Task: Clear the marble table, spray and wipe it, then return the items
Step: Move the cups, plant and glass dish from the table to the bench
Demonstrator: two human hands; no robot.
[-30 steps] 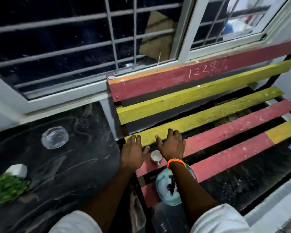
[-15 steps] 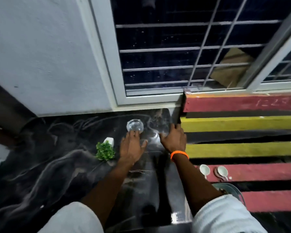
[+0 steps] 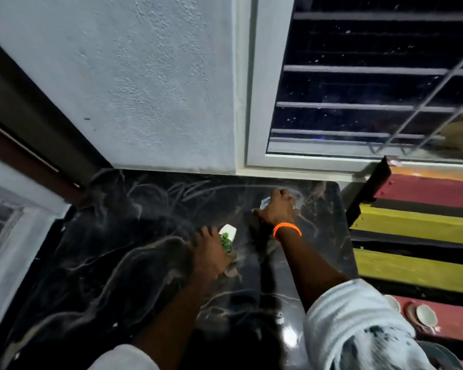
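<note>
The black marble table (image 3: 112,252) with pale veins fills the lower middle. My left hand (image 3: 211,252) closes around a small green plant in a white pot (image 3: 228,234) near the table's centre. My right hand (image 3: 278,209), with an orange band on the wrist, lies over a clear glass bowl (image 3: 297,200) at the table's far right corner, fingers curled on its rim. Most of the bowl is hidden under that hand. Two small white cups (image 3: 425,315) stand on the red slat of the bench at the lower right.
A bench (image 3: 412,228) with red and yellow slats stands right of the table. A barred window (image 3: 372,84) and a white wall (image 3: 145,89) rise behind. A dark door frame (image 3: 24,129) runs along the left.
Both hands moved from the bench to the table. The left hand shifted left onto the plant pot, and the right hand came down over the glass bowl.
</note>
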